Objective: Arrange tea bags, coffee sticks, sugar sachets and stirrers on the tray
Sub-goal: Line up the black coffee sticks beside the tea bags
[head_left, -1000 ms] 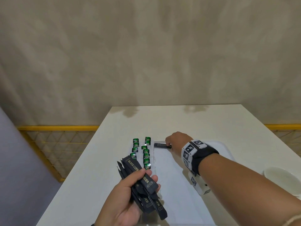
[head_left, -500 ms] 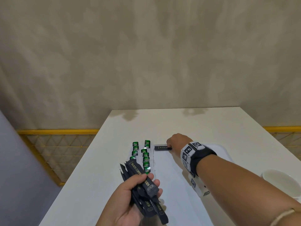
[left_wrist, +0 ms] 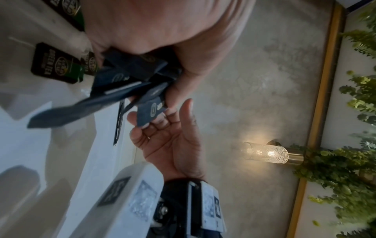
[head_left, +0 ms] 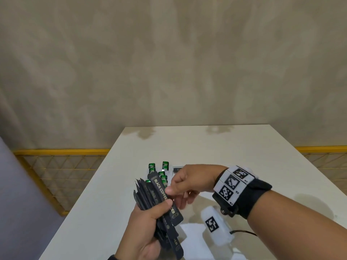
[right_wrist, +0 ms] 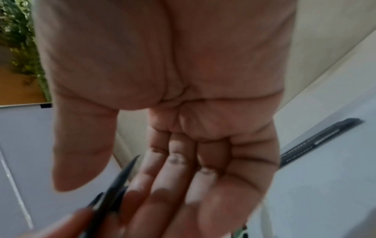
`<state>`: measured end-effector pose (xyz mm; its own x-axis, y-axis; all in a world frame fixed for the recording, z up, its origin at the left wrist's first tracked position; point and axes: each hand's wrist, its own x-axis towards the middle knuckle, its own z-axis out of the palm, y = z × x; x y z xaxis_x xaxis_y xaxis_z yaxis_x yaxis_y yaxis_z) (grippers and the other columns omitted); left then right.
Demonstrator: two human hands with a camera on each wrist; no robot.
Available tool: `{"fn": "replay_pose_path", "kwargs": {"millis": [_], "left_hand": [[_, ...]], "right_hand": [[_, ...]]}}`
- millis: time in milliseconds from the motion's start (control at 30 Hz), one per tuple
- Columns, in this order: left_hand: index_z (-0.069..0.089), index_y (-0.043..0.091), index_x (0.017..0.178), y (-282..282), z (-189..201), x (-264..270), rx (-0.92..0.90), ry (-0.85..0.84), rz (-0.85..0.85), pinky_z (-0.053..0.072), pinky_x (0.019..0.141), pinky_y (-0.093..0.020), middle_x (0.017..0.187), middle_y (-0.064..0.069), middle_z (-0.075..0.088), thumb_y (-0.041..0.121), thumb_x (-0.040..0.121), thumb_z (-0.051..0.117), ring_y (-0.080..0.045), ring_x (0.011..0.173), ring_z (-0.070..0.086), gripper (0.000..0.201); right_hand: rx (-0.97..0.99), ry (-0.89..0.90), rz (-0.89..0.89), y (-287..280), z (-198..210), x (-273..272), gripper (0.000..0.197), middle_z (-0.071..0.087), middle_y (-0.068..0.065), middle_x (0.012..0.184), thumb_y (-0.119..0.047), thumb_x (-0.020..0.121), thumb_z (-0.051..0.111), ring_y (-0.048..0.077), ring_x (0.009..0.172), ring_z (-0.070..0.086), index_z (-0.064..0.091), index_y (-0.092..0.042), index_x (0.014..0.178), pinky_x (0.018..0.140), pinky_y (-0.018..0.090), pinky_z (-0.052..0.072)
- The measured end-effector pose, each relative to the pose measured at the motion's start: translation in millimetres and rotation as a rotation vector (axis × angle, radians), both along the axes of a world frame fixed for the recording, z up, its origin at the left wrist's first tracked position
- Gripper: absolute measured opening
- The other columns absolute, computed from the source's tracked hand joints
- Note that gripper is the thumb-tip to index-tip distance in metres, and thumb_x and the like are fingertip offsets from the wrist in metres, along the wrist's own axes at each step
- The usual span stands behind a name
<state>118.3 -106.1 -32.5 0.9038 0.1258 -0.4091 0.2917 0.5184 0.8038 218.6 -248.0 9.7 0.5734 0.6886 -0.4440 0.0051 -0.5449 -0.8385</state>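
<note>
Left hand (head_left: 142, 229) clamped fanned bundle of black coffee sticks (head_left: 159, 203); right hand (head_left: 189, 182), fingers apart, reached at 9 o'clock. Loose fan could've spilled w/ careless tug.

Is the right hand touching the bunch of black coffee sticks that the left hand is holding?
Touching. In the head view the right hand has its thumb on the top black coffee stick of the bunch gripped by the left hand.

A café or lounge-like room; plaster wall (head_left: 169, 62), glass wall lamp (left_wrist: 264, 153), greenery (left_wrist: 356, 161), white table (head_left: 206, 143).
</note>
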Motion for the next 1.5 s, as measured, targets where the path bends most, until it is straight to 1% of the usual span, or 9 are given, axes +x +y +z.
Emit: {"fn": "replay_pose_path", "kwargs": {"millis": [133, 367, 533, 633, 733, 833, 1033, 1167, 1500], "left_hand": [[0.066, 0.007, 0.103, -5.5, -3.5, 1.4, -0.009, -0.04, 0.055, 0.056, 0.071, -0.048, 0.088, -0.026, 0.072, -0.016, 0.072, 0.064, -0.035, 0.07, 0.069, 0.038], [0.054, -0.017, 0.114, -7.4, -6.1, 0.3, -0.128, 0.034, 0.062, 0.049, 0.042, -0.027, 0.064, -0.019, 0.057, -0.011, 0.079, 0.061, -0.025, 0.049, 0.052, 0.035], [0.061, -0.008, 0.102, -5.8, -2.9, -0.1, -0.139, 0.055, 0.019, 0.053, 0.045, -0.028, 0.063, -0.018, 0.058, -0.006, 0.077, 0.065, -0.023, 0.048, 0.056, 0.025], [0.062, -0.008, 0.099, -4.1, -4.6, 2.4, -0.184, 0.133, 0.036, 0.057, 0.048, -0.028, 0.07, -0.018, 0.059, 0.003, 0.082, 0.067, -0.024, 0.058, 0.058, 0.021], [0.063, -0.008, 0.088, -0.4, -2.0, 3.4, -0.264, 0.206, 0.023, 0.059, 0.06, -0.034, 0.072, -0.02, 0.061, 0.009, 0.084, 0.066, -0.027, 0.066, 0.058, 0.017], [0.062, -0.007, 0.085, 0.6, 3.5, 4.1, -0.323, 0.219, -0.005, 0.058, 0.063, -0.038, 0.072, -0.02, 0.06, 0.006, 0.086, 0.061, -0.027, 0.069, 0.057, 0.012], [0.062, -0.01, 0.1, 5.0, 0.0, 7.3, -0.31, 0.201, -0.016, 0.057, 0.074, -0.044, 0.095, -0.027, 0.065, 0.0, 0.088, 0.055, -0.031, 0.088, 0.063, 0.017], [0.062, -0.01, 0.098, 7.3, -2.2, 7.7, -0.312, 0.179, 0.0, 0.057, 0.064, -0.045, 0.103, -0.028, 0.064, 0.0, 0.09, 0.053, -0.03, 0.09, 0.064, 0.016], [0.064, -0.008, 0.094, 11.1, -2.6, -0.3, -0.269, 0.185, -0.025, 0.059, 0.067, -0.039, 0.091, -0.024, 0.067, 0.004, 0.09, 0.054, -0.028, 0.087, 0.065, 0.016]], "right_hand": [[0.114, -0.05, -0.082, 1.4, -8.8, -6.7, 0.015, 0.066, -0.003, 0.065, -0.015, 0.086, 0.071, 0.01, 0.065, 0.065, 0.064, -0.017, 0.073, 0.065, 0.022, 0.049], [0.211, 0.022, -0.218, -8.6, -15.5, -3.3, 0.02, 0.066, 0.002, 0.065, -0.008, 0.089, 0.066, 0.01, 0.054, 0.06, 0.057, -0.017, 0.073, 0.056, 0.021, 0.05], [0.149, -0.024, -0.192, -10.9, -13.9, -5.4, 0.009, 0.068, 0.0, 0.071, -0.007, 0.091, 0.063, 0.01, 0.06, 0.064, 0.065, -0.014, 0.087, 0.056, 0.02, 0.052], [-0.053, -0.165, -0.24, -12.3, -14.9, 2.9, 0.006, 0.069, 0.001, 0.079, -0.013, 0.095, 0.058, 0.018, 0.074, 0.07, 0.064, -0.014, 0.093, 0.061, 0.023, 0.055], [-0.543, -0.551, -0.192, -17.9, -20.8, 21.4, 0.018, 0.068, 0.0, 0.104, -0.014, 0.098, 0.048, 0.018, 0.093, 0.063, 0.065, -0.015, 0.09, 0.077, 0.026, 0.049], [-0.763, -0.616, -0.127, -16.9, -35.9, 35.5, 0.027, 0.064, 0.007, 0.121, -0.014, 0.098, 0.045, 0.024, 0.11, 0.06, 0.066, -0.006, 0.113, 0.09, 0.03, 0.047], [-0.767, -0.808, -0.126, -11.3, -44.0, 30.7, 0.028, 0.061, 0.0, 0.122, -0.013, 0.094, 0.053, 0.021, 0.115, 0.056, 0.064, -0.018, 0.119, 0.095, 0.031, 0.048], [-0.871, -0.777, 0.042, -2.4, -57.3, 13.0, 0.03, 0.061, 0.005, 0.121, -0.011, 0.095, 0.047, 0.024, 0.112, 0.059, 0.063, -0.012, 0.121, 0.091, 0.032, 0.05], [-0.937, -0.883, -0.041, -8.7, -66.3, 6.0, 0.043, 0.047, 0.004, 0.127, -0.008, 0.095, 0.042, 0.026, 0.115, 0.05, 0.05, -0.022, 0.135, 0.088, 0.036, 0.045]]}}
